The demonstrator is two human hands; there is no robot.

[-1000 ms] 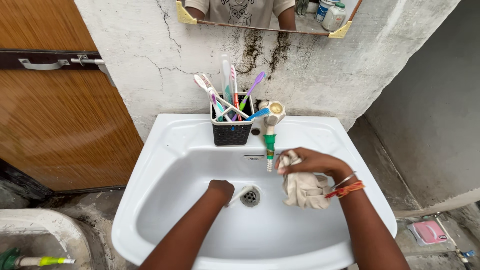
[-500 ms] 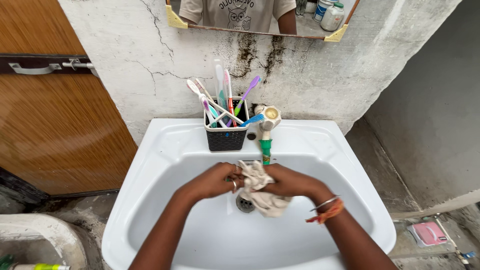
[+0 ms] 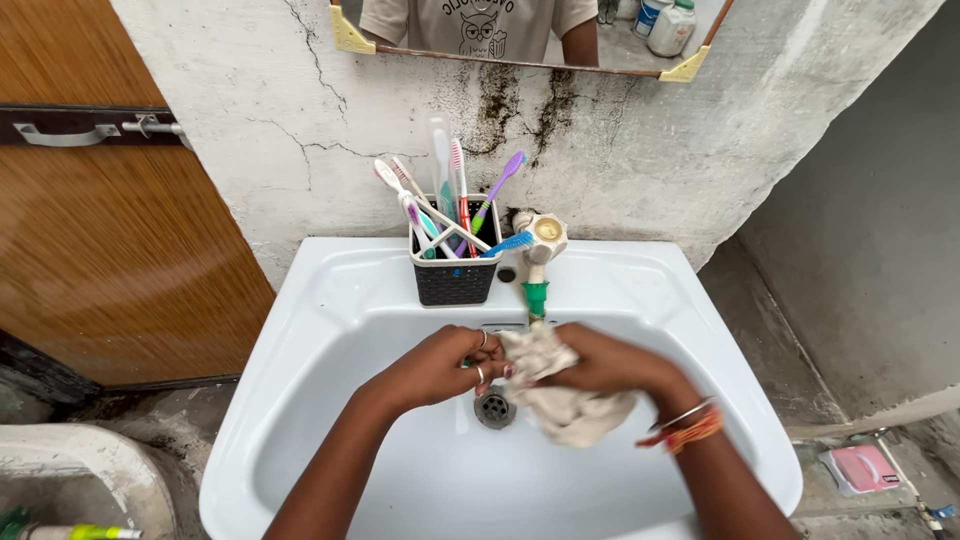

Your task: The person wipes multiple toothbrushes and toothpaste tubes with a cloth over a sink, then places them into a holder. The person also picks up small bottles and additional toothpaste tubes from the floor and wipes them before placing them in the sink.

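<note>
Over the white sink (image 3: 330,330), the right hand (image 3: 605,362) is clenched around a crumpled beige cloth (image 3: 570,405), which hangs just above the drain (image 3: 495,407). The left hand (image 3: 440,362) meets it from the other side, fingers curled at the cloth's edge; it seems to pinch something small, though the view is too poor to tell. Behind them, a black basket (image 3: 455,280) on the sink's back ledge holds several toothbrushes (image 3: 450,190), beside the tap (image 3: 538,250).
</note>
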